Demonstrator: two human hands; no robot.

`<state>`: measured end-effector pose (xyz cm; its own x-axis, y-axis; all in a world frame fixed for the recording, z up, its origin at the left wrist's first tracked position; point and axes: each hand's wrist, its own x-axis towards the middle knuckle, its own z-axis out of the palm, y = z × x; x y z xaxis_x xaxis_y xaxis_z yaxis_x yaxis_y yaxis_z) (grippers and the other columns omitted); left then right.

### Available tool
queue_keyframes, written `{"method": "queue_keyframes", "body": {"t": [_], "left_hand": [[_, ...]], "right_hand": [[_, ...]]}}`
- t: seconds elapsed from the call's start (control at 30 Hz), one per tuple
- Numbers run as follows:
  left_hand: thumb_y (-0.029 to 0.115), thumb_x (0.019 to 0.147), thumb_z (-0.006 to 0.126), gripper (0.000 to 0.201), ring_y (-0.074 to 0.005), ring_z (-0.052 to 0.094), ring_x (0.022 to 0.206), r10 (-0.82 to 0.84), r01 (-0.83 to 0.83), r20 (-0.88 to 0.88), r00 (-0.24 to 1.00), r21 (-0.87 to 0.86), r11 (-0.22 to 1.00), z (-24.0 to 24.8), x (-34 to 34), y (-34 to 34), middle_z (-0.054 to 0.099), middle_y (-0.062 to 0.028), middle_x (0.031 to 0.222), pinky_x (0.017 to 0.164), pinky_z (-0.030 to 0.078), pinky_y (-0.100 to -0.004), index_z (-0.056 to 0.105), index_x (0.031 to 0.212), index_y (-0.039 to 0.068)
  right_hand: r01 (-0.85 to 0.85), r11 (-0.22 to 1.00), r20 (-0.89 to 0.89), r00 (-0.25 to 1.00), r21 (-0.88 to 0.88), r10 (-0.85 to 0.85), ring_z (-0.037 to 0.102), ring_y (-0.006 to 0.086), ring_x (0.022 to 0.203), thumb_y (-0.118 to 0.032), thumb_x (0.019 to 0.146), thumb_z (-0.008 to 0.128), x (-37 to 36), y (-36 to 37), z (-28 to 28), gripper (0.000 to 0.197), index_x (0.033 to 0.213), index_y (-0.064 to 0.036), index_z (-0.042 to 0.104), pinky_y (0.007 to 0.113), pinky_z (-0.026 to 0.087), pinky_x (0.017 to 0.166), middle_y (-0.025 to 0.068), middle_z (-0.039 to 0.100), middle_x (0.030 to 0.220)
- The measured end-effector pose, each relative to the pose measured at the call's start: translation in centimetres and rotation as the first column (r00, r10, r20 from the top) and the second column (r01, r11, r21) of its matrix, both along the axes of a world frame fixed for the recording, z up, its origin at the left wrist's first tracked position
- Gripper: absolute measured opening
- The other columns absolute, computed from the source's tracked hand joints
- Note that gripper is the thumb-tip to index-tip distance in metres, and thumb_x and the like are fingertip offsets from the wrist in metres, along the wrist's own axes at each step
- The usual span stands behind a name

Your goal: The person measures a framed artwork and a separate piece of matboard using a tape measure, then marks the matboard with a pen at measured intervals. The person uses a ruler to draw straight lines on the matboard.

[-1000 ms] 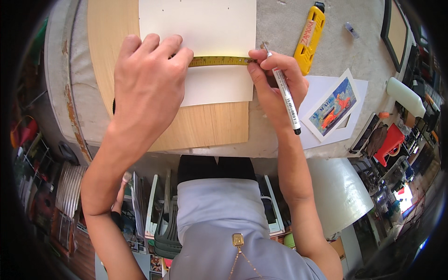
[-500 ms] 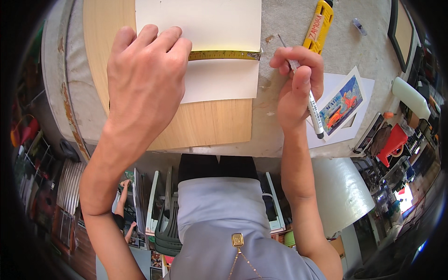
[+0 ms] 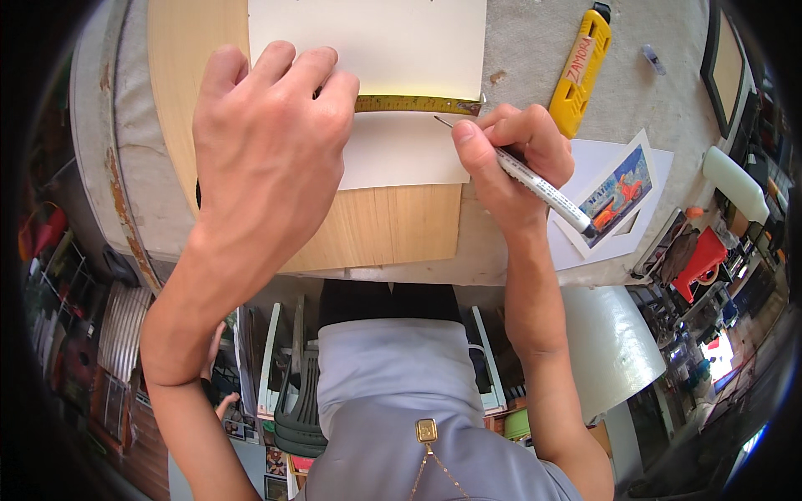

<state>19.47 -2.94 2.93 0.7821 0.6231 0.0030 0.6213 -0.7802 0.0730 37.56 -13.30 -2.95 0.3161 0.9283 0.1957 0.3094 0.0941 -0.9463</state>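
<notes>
My left hand [image 3: 271, 134] is closed over the tape measure, whose case is mostly hidden beneath my palm and fingers. Its yellow blade [image 3: 413, 104] stretches to the right across a white sheet [image 3: 401, 150], with the metal end hook at the sheet's right edge. Under the sheet lies a light wooden board [image 3: 380, 225]. In my right hand [image 3: 514, 163], a slim white pen [image 3: 547, 194] is pinched between thumb and fingers. Its thin dark tip points left, over the sheet just below the blade; I cannot tell whether it touches.
To the right, a yellow utility knife [image 3: 579, 75] lies on the grey worktable [image 3: 518, 50]. Beside my right wrist is a small picture of an orange scooter [image 3: 618, 196] on white card. A dark frame [image 3: 723, 67] and a small clear cap [image 3: 654, 58] lie farther right.
My right hand has come left and turned the pen, so its tip now points left over the sheet below the blade. The sheet, tape and left hand appear slightly farther right.
</notes>
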Motion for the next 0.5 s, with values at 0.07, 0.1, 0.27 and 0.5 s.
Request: {"method": "queue_keyframes", "body": {"t": [0.07, 0.1, 0.27, 0.5], "left_hand": [[0.007, 0.072, 0.066, 0.004, -0.0185, 0.061, 0.085, -0.002, 0.002, -0.033, 0.999, -0.008, 1.0, 0.16, -0.1, 0.14, 0.066, -0.0014, 0.09, 0.076, 0.04, -0.0351, 0.064, 0.075, 0.008], [0.007, 0.076, 0.069, 0.006, -0.0173, 0.061, 0.086, -0.007, 0.006, -0.068, 0.998, -0.018, 1.0, 0.37, -0.18, 0.27, 0.068, 0.0006, 0.097, 0.076, 0.04, -0.0347, 0.064, 0.079, 0.008], [0.008, 0.079, 0.072, 0.009, -0.0158, 0.061, 0.087, -0.013, 0.009, -0.095, 0.995, -0.044, 0.999, 0.62, -0.18, 0.39, 0.068, 0.0026, 0.104, 0.076, 0.04, -0.0349, 0.063, 0.082, 0.009], [0.007, 0.08, 0.071, 0.009, -0.0162, 0.061, 0.087, 0.003, -0.008, -0.102, 0.995, -0.044, 0.999, 0.55, -0.07, 0.39, 0.067, 0.0028, 0.104, 0.076, 0.04, -0.0352, 0.063, 0.082, 0.008]], "right_hand": [[0.005, 1.0, -0.001, 1.0, -0.003, -0.005, 0.049, 0.0096, 0.041, 0.0, 0.078, 0.074, -0.12, 0.15, -0.14, 0.03, 0.066, -0.0058, 0.047, 0.025, 0.038, 0.041, 0.0037, 0.053, 0.05], [0.007, 1.0, 0.0, 1.0, -0.002, -0.007, 0.049, 0.0107, 0.041, 0.0, 0.077, 0.074, -0.16, 0.19, -0.19, 0.03, 0.065, -0.0058, 0.047, 0.025, 0.038, 0.041, 0.0041, 0.052, 0.049], [0.008, 0.998, 0.005, 1.0, -0.058, -0.008, 0.048, 0.0119, 0.04, 0.0, 0.077, 0.074, -0.42, 0.18, 0.13, 0.028, 0.064, -0.005, 0.049, 0.026, 0.038, 0.041, 0.0042, 0.052, 0.051], [-0.086, 0.996, 0.117, 0.989, -0.023, 0.088, 0.046, 0.0067, 0.047, 0.0, 0.083, 0.073, 0.04, 0.02, -0.18, 0.027, 0.073, -0.0042, 0.048, 0.022, 0.035, 0.044, 0.008, 0.06, 0.058]]}}
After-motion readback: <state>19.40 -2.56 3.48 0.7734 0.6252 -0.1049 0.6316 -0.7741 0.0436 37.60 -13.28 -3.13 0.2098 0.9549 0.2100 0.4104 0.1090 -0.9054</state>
